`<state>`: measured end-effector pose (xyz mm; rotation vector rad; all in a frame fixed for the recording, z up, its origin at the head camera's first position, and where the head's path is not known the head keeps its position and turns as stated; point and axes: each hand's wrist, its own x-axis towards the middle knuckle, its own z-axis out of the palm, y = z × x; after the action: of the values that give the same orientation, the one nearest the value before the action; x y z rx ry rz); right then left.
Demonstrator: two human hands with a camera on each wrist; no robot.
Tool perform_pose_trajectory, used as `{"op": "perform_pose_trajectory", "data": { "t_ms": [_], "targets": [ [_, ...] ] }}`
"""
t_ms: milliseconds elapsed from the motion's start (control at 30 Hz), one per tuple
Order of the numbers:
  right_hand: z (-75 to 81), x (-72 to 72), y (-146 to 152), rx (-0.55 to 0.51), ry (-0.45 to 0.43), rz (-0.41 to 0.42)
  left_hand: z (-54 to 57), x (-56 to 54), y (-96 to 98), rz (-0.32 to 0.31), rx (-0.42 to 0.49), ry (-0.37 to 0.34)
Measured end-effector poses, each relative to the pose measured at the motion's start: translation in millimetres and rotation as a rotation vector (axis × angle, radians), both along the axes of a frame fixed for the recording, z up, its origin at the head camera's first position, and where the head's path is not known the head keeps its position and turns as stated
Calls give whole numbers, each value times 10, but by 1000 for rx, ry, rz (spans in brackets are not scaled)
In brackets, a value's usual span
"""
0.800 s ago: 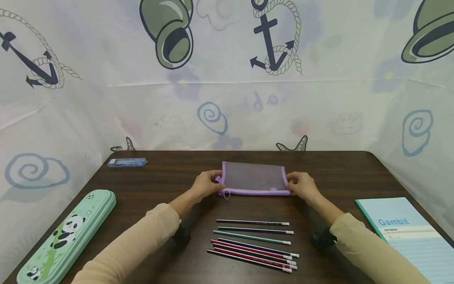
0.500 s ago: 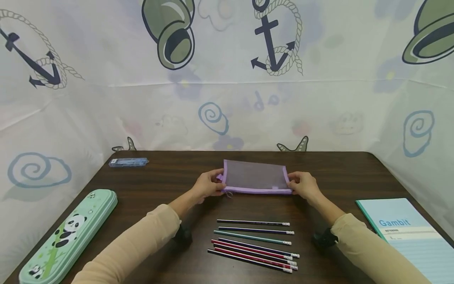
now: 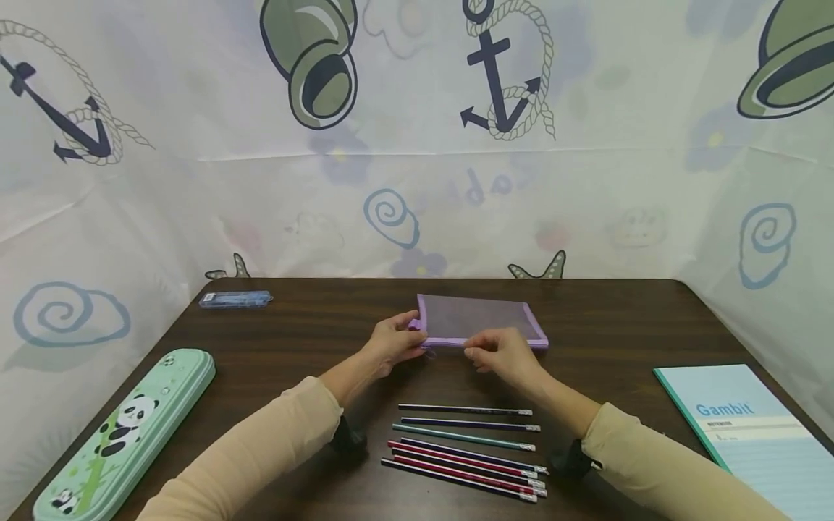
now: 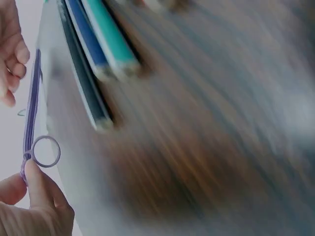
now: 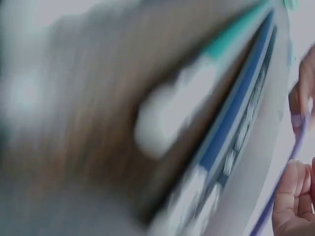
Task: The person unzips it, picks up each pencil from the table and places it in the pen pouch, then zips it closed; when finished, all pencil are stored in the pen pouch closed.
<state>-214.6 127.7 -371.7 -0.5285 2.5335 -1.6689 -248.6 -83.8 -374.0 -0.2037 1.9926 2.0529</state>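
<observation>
A purple-edged mesh zip pouch point(image 3: 476, 318) is held at the far middle of the table, its zip edge toward me. My left hand point(image 3: 394, 341) pinches its left end. In the left wrist view, thumb and finger grip right beside the zip's round ring pull point(image 4: 60, 151). My right hand point(image 3: 504, 354) is in front of the zip edge, right of the left hand, fingers loosely bent with nothing seen between them. The right wrist view has this hand point(image 5: 294, 194) close by the purple strip. Several pencils point(image 3: 465, 435) with white eraser ends lie nearer me.
On the left stands a mint pencil case point(image 3: 124, 434) with pandas. A blue translucent case point(image 3: 236, 299) lies at the back left corner. At the right is a Gambit notebook point(image 3: 749, 420). A printed cloth point(image 3: 417, 181) hangs behind the dark table.
My right hand has left the pouch's right end and moved left along its front edge. The left hand and pouch have shifted slightly right. The pencils stay put.
</observation>
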Motion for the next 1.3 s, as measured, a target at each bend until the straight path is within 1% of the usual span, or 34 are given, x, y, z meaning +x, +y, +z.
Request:
{"op": "perform_pose_trajectory", "data": {
  "t_ms": [33,100,200,333,500,600,733,900,1067,1300],
  "targets": [
    [0,27,-48,-9,-19,17,8,3,22,8,15,-9],
    [-3,70,-125,-22,-50,18,27,9,63,23,44,-24],
    [-17,113,-211,-40,-74,-8,50,26,113,40,79,-44],
    [-66,141,-288,-74,-108,-63,64,66,156,53,105,-60],
    [-128,152,-349,-127,-157,-121,72,106,199,51,122,-62],
    [-138,150,-368,-156,-180,-134,80,119,221,45,130,-57],
    [-121,152,-368,-166,-197,-149,90,131,236,30,137,-47],
    [-78,151,-333,-138,-179,-161,84,133,227,22,116,-33],
    [-61,133,-293,-68,-131,-143,52,136,215,28,81,-18],
    [-60,93,-237,3,-96,-134,29,133,237,32,68,6]
  ]
}}
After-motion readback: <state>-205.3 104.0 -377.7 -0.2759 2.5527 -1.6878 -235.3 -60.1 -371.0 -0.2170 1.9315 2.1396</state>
